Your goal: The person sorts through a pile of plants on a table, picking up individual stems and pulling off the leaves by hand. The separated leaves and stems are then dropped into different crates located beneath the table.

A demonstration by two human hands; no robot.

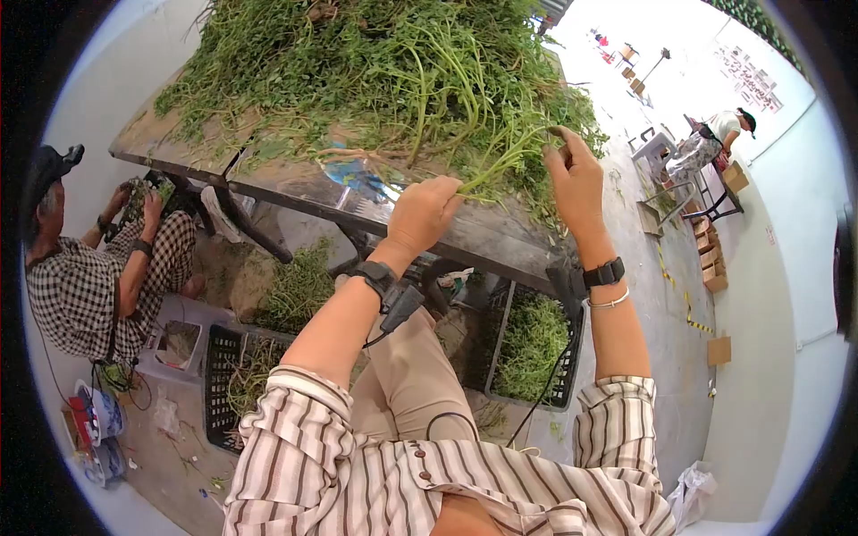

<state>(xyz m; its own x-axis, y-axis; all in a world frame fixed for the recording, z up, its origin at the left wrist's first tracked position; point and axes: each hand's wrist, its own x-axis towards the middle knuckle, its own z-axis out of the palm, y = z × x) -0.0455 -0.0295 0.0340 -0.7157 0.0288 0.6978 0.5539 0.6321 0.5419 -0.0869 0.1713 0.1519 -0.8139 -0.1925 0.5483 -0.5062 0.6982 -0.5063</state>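
My left hand (pixel 424 213) is closed round the lower ends of a few green plant stems (pixel 505 161), at the front edge of the table. The stems slant up and right from my fist towards my other hand. My right hand (pixel 576 183) is raised beside their leafy tips, its fingers curled and a gap showing between thumb and forefinger. Whether a fingertip touches a leaf is hard to make out. Behind both hands, a big heap of leafy green plants (pixel 349 71) covers much of the table (pixel 192 147).
Below the table stand a black crate of greens (pixel 534 348) on the right and another black crate (pixel 219 384) with stems on the left. A seated person (pixel 89 295) handles greens at the left. Another person (pixel 715 138) bends by a small table at the far right.
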